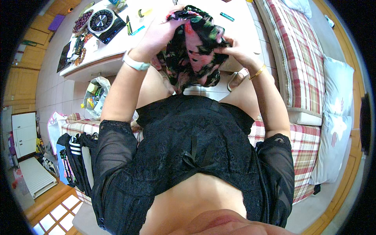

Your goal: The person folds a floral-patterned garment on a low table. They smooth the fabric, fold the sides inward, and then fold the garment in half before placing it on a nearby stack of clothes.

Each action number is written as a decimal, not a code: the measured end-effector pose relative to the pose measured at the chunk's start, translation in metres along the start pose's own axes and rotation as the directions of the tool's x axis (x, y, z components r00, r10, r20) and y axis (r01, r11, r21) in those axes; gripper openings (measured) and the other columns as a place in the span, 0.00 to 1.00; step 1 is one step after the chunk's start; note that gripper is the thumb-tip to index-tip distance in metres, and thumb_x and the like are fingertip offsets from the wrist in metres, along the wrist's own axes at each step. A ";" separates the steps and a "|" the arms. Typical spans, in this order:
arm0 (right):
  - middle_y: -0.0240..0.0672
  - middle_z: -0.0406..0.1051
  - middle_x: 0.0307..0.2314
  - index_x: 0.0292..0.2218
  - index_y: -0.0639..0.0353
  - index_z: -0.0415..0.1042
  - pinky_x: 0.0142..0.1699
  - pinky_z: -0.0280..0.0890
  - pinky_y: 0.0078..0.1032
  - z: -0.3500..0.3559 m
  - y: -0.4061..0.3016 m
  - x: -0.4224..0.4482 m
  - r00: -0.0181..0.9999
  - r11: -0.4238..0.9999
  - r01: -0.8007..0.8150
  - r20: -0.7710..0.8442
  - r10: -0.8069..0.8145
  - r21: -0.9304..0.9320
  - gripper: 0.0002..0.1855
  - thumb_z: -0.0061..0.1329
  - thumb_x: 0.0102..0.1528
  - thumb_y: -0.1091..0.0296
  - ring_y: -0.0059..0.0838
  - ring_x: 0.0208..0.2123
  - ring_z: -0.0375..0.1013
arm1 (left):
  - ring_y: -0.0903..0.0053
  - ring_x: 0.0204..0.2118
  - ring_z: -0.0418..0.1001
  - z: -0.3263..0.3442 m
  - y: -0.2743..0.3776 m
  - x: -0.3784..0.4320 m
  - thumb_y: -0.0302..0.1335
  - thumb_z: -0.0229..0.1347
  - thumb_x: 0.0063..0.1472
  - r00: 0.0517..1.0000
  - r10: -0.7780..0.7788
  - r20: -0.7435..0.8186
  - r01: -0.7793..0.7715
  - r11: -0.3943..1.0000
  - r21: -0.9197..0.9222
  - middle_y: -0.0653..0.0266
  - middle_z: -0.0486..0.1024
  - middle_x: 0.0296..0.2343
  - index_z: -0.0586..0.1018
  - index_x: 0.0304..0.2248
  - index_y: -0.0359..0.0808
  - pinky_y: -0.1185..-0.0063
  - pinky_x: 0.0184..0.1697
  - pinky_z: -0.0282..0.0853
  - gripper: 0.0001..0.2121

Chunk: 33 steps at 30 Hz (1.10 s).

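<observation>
A floral fabric piece (195, 53), black with pink, red and green flowers, hangs bunched between my two hands above my lap. My left hand (170, 25), with a pale band on its wrist, grips the gathered upper left edge. At the cloth's right side, my right hand (236, 50) pinches its edge between thumb and fingers; a gold bracelet circles that wrist. The lower part droops in loose folds between my knees. Blur on the fabric hides its exact shape, so I cannot tell what kind of garment or cloth it is.
Before me stands a white table (246, 28) bearing a digital scale (110, 32), a bowl of grapes (82, 22), a yellow-and-black knife (128, 25) and a teal marker (227, 16). A bag of packages (95, 97) is at lower left. A plaid sofa (299, 55) runs along the right.
</observation>
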State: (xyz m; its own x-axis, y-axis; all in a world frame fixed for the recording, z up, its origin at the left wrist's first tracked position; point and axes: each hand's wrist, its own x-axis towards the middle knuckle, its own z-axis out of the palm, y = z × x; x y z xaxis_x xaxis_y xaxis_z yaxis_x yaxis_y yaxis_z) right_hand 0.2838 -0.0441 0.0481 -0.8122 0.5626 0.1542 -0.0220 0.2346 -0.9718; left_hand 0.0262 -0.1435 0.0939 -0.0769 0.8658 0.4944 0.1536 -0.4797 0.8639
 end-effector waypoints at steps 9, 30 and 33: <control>0.35 0.72 0.48 0.58 0.65 0.63 0.58 0.63 0.27 -0.025 -0.032 0.014 0.996 0.988 -0.002 0.086 -0.012 0.152 0.33 0.58 0.53 0.68 0.24 0.50 0.69 | 0.80 0.40 0.74 -0.046 0.040 0.011 0.21 0.51 0.64 0.997 -0.043 0.059 0.039 0.997 0.070 0.64 0.78 0.37 0.77 0.45 0.29 0.82 0.44 0.69 0.11; 0.41 0.57 0.62 0.63 0.63 0.55 0.67 0.49 0.29 0.135 0.005 -0.092 0.683 0.961 -0.083 0.717 -0.137 0.263 0.32 0.41 0.65 0.54 0.37 0.63 0.57 | 0.70 0.43 0.77 -0.048 0.080 -0.109 0.37 0.49 0.68 0.930 -0.079 0.360 0.295 0.746 -0.597 0.58 0.79 0.41 0.77 0.45 0.28 0.74 0.48 0.71 0.18; 0.41 0.58 0.62 0.62 0.62 0.57 0.67 0.50 0.28 0.120 0.014 -0.100 0.782 0.985 -0.072 0.622 -0.041 0.156 0.30 0.40 0.65 0.57 0.35 0.63 0.58 | 0.74 0.46 0.75 -0.032 -0.025 -0.147 0.39 0.45 0.71 0.831 -0.497 0.251 0.442 0.314 -0.840 0.61 0.77 0.45 0.73 0.51 0.29 0.77 0.52 0.69 0.21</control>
State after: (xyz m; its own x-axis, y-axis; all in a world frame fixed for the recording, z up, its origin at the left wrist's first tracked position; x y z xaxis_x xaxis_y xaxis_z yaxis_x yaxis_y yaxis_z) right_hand 0.2950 -0.1922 -0.0023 -0.9968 -0.0623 0.0497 -0.0539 0.0670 -0.9963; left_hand 0.0022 -0.2637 0.0028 0.1072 0.9933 -0.0427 -0.8136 0.1123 0.5705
